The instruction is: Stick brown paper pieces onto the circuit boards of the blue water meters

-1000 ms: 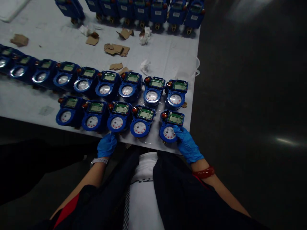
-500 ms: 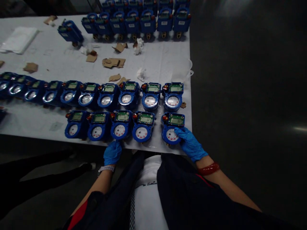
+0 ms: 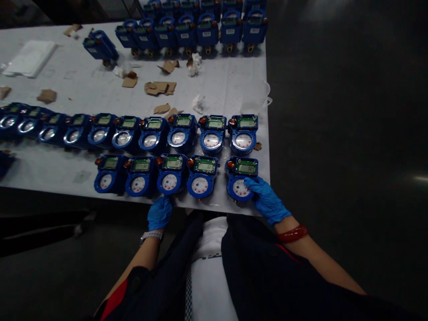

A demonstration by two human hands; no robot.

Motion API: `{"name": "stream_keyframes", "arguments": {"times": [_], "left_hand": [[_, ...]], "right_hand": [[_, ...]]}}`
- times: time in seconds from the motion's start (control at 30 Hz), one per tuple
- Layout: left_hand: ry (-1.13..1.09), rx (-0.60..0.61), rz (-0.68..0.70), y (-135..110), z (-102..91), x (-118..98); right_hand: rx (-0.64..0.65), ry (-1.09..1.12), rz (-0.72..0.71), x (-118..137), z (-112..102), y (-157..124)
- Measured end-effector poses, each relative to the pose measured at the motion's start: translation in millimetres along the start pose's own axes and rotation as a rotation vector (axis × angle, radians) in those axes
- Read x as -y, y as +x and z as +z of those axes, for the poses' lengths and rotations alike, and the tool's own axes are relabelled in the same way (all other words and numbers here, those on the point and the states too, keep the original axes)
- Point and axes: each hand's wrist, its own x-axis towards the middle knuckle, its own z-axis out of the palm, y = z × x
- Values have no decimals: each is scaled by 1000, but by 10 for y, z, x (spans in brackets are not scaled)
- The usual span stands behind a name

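Observation:
Blue water meters with white dials and green displays stand in two rows at the near edge of a white table [image 3: 234, 84]. My right hand [image 3: 265, 200], in a blue glove, wraps round the rightmost meter of the front row [image 3: 241, 180]. My left hand [image 3: 159, 213], also gloved, rests curled at the table's front edge, just below another front-row meter [image 3: 170, 176]. Whether it grips anything is hidden.
A further group of blue meters [image 3: 200, 29] stands at the table's far edge, and one [image 3: 100, 44] lies tilted to their left. Cardboard scraps [image 3: 160, 87] and crumpled white paper [image 3: 199, 103] lie mid-table. A white sheet [image 3: 30, 58] is at the far left. Dark floor lies right.
The view has tilted up, showing more of the far table. Both hands stay where they were on the front row.

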Motion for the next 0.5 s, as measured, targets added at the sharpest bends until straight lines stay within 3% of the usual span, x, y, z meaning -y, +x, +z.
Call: {"name": "stream_keyframes", "arguments": {"times": [0.5], "left_hand": [[21, 12, -24, -11, 35, 18]], "right_hand": [[-25, -21, -23, -2, 49, -21]]}}
